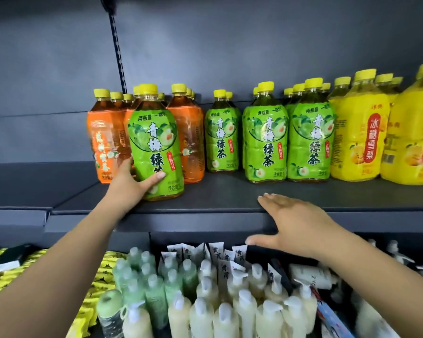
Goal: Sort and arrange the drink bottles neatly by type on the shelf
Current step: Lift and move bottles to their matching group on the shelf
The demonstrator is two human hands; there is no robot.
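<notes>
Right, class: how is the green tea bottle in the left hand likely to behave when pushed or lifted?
The green tea bottle looks full almost to the neck, so it is probably heavy for its size. It is tall, and the left hand grips it low, so it might tip. Its glossy label may be slippery.

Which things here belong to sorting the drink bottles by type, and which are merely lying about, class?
Belong: green tea bottle gripped by the left hand; orange bottles; other green bottles; yellow bottles; upper shelf.
Lying about: white pump bottles; green pump bottles; yellow packets, all below.
</notes>
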